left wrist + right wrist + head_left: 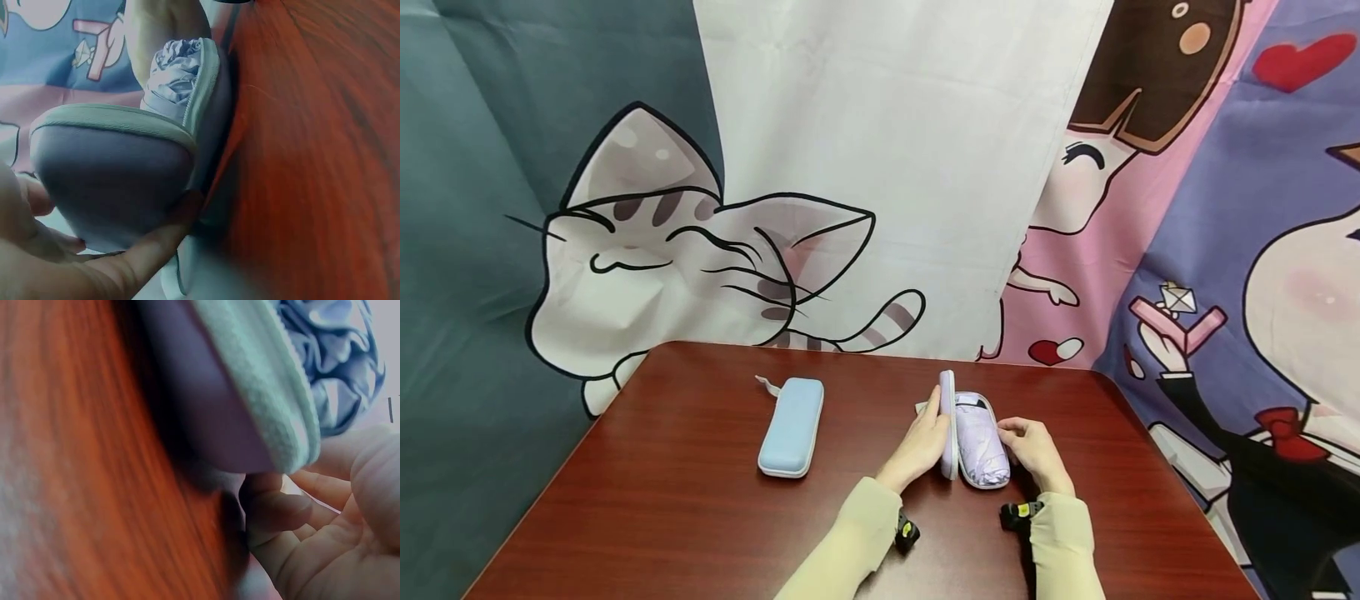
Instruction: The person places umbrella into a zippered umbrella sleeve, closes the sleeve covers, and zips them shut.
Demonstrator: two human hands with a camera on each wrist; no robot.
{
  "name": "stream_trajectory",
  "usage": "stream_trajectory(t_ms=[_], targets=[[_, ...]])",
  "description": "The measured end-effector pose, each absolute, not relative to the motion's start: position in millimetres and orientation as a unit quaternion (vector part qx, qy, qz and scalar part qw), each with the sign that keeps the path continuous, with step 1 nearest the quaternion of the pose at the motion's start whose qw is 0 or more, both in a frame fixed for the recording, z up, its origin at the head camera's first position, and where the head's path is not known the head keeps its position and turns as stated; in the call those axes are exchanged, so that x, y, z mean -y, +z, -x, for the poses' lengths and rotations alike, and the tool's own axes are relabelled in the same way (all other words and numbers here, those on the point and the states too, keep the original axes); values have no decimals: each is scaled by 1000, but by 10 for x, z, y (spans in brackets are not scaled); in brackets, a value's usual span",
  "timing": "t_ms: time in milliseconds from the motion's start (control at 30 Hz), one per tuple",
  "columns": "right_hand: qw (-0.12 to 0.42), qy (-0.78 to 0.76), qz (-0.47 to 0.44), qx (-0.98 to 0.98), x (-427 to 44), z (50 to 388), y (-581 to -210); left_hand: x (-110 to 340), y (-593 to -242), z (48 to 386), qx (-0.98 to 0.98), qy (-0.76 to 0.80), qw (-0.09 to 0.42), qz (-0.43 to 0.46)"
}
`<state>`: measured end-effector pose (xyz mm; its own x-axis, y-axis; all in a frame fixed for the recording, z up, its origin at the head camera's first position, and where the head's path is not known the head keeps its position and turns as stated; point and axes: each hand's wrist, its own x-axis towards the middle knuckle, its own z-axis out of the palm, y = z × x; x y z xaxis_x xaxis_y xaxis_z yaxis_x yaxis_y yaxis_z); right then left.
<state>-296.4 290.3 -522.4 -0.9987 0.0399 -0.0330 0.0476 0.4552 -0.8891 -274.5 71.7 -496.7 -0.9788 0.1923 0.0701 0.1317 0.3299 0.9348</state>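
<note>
while gripping the upright lid (pixel 953 433) of the open purple case (pixel 210 78), set on the reddish-brown table (pixel 685 508) right of the blue case (pixel 792 427), with the left hand (pixel 922 444), touches its side with bent fingers of the right hand (pixel 1036 452); cannot tell whether pinching.

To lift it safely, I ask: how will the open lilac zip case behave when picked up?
The lilac zip case is probably stiff: its lid stands unbent. The lid may swing; the left hand holds it upright. The crinkled fabric bundle could slide out, as the case lies open.
</note>
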Motion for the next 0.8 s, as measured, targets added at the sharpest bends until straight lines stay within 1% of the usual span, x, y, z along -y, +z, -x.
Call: stream_trajectory(t_ms=[167,467,800], targets=[[-1,-527,-19,-850,-2912,2970,-5222,-809,-4871,2730,-842,531,35,-95],[1,-537,-7,-843,-2914,2941,-5200,-1026,-4821,2731,-892,448,6,-61],[-9,-525,-2,-851,-2922,2954,-5237,-1232,-4735,2699,-930,361,-6,-66]])
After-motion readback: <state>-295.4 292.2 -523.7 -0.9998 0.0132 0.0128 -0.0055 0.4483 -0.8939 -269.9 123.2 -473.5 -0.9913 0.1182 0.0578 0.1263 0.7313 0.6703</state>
